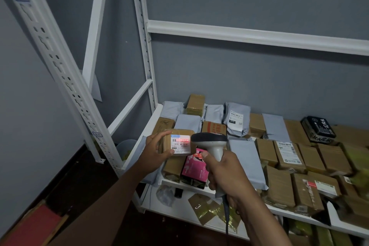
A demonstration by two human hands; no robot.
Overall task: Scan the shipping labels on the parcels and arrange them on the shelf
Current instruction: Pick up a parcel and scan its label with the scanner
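Observation:
My left hand [154, 151] holds a small brown cardboard parcel [184, 136] up over the shelf's left end, its white shipping label [179, 144] turned toward me. A red scan line glows across the label's barcode. My right hand [224, 173] grips the handle of a grey and black barcode scanner [211, 142], whose head points at the label from the right, close to it. The scanner's cable hangs down below my right wrist.
The white metal shelf [157, 115] carries several brown boxes, grey mailer bags [246, 158], a pink box [194, 168] and a black parcel [318, 128]. A lower shelf holds more parcels. White perforated uprights [60, 70] stand at left; a grey wall is behind.

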